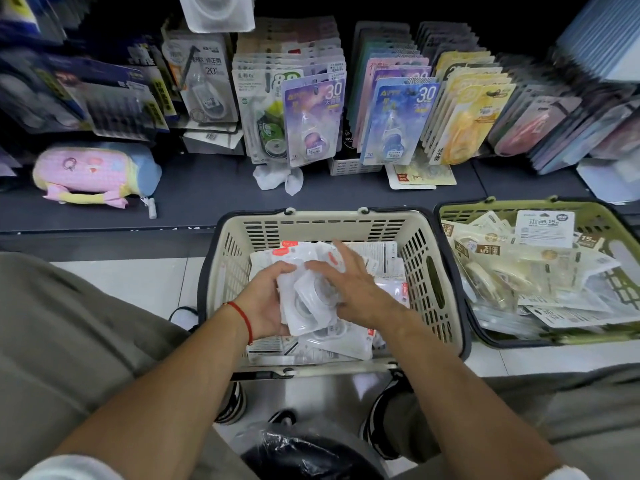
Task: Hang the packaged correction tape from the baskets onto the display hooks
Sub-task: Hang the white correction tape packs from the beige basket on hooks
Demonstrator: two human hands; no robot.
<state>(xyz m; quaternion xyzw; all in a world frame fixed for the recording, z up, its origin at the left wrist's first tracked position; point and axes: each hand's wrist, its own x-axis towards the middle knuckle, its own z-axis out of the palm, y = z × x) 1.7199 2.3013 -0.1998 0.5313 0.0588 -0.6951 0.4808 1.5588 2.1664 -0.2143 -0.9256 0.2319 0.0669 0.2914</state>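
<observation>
Both my hands are inside the beige basket [429, 237], which holds several white correction tape packs. My left hand [263, 306] grips a small stack of clear-and-white correction tape packs [308, 299] from the left side, thumb over the top edge. My right hand [349, 285] lies over the right side of the same stack, fingers spread and reaching forward across the packs. Above, at the top middle, one white pack [218, 12] hangs on the display. Rows of hanging correction tape packs [311, 116] fill the hooks behind the shelf.
A green basket [606, 216] with cream and brown tape packs stands to the right. A pink pencil case [93, 174] lies on the dark shelf [207, 199] at left. My knees flank the beige basket; a black bag [304, 455] sits between my feet.
</observation>
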